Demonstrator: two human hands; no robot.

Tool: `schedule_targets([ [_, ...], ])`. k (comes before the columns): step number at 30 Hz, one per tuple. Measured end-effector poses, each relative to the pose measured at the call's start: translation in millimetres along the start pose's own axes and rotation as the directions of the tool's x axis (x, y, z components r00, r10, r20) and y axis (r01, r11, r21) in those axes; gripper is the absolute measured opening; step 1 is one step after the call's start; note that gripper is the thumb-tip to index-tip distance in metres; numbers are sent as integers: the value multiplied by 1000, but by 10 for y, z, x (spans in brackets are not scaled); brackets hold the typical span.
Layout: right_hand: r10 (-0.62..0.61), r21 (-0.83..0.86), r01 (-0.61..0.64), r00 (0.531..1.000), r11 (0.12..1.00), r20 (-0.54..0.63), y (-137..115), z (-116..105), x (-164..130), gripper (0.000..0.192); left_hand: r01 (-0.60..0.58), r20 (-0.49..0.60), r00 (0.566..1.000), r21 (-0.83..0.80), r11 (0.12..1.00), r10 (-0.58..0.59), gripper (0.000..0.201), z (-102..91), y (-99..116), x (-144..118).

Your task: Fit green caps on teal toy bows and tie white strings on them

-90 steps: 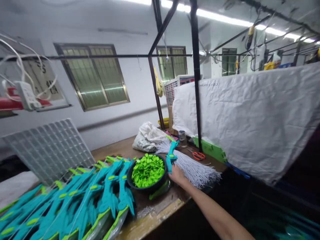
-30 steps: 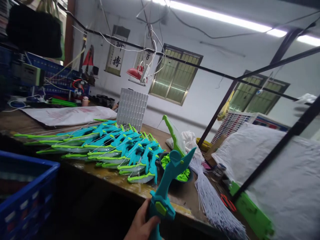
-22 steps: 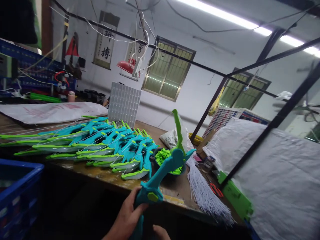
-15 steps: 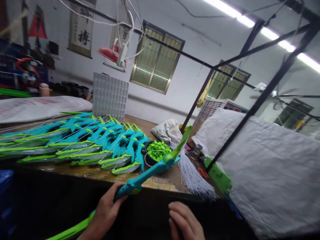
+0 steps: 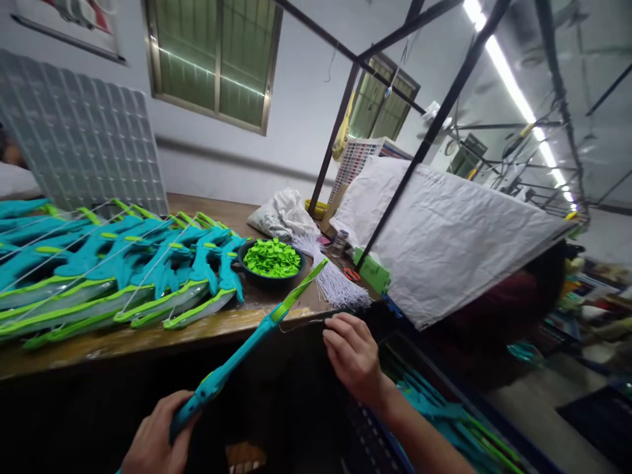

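Since half a second ago, the right hand (image 5: 353, 355) has come higher in my view, its fingers bent by the end of a thin thread (image 5: 302, 326) that runs from the toy (image 5: 247, 346). I can't tell if they pinch it. I see the left hand (image 5: 160, 431) wrapped tight around the toy's low end. The toy slants up in front of the table (image 5: 261, 304), its green tip showing between a bowl (image 5: 269, 282) of green bits (image 5: 272, 257) and some white strings (image 5: 342, 284). More toys (image 5: 200, 263) lie side by side left of the bowl. Red scissors (image 5: 351, 274) lie near the strings.
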State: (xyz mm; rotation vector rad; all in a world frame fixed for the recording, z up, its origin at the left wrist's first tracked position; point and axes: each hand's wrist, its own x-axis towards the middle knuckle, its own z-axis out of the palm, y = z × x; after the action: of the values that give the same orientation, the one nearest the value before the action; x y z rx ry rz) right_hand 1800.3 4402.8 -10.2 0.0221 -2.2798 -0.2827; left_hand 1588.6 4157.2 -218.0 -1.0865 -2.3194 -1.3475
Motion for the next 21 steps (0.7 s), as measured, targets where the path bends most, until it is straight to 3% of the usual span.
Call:
schedule_targets([
  [6,-116,-248,170,969,954,216,261,51,23,30,-241,-41,969,72,968,244,24,-45,170,-4],
  [9,-146,-334,294,904,896,403,400,71,29,29,-323,-32,945,67,944,326,18,-40,259,-47],
  [12,-132,-299,351,815,887,565,511,50,-85,19,-355,-2,935,52,934,355,24,-6,318,-136],
  [15,-115,-228,325,768,918,630,578,-5,-358,20,-353,60,934,11,935,352,34,53,363,-245],
  [18,-90,-165,242,778,956,622,591,-57,-751,18,-338,125,932,-32,940,340,35,126,411,-343],
  [21,11,-167,121,778,978,629,570,-74,-1178,25,-364,164,916,-49,930,367,34,201,455,-412],
])
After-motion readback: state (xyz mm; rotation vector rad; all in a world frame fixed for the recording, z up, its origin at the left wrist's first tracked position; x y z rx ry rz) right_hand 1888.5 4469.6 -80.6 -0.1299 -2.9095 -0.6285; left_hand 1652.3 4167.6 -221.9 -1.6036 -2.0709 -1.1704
